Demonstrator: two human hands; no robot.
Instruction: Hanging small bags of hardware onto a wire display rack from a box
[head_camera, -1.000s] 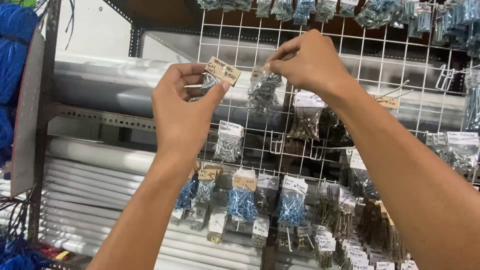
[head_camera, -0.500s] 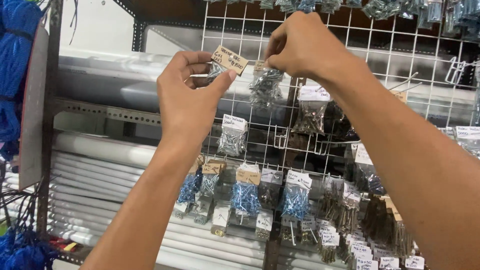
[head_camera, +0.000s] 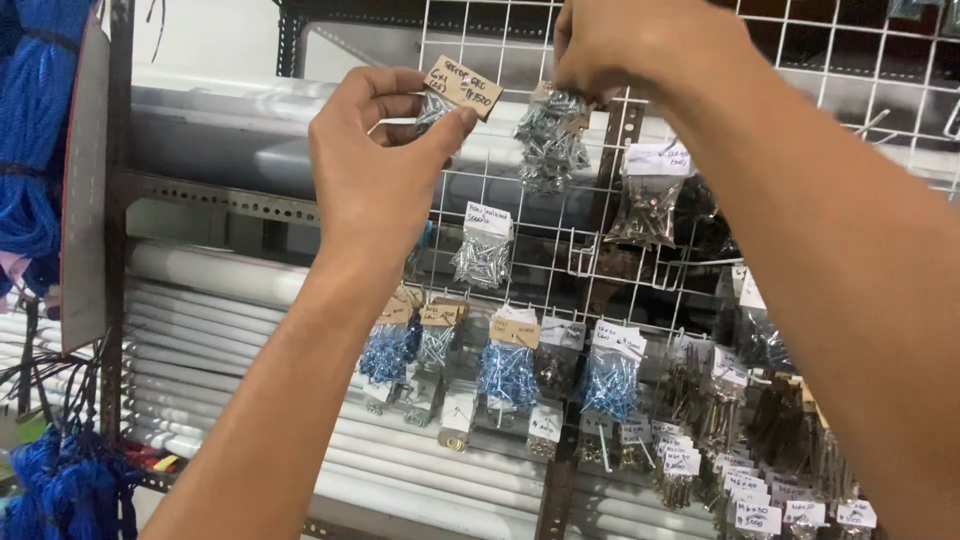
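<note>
Hands pinch screw packets: left hand (head_camera: 385, 160) one packet (head_camera: 450, 92), right hand (head_camera: 640, 45) seemingly another (head_camera: 550, 135).

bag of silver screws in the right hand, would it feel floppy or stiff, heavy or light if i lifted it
The bag of silver screws is probably floppy: its thin clear plastic bulges unevenly below the right hand. It likely feels heavy for its size, being packed with metal. The screw points might poke through if squeezed.
</note>
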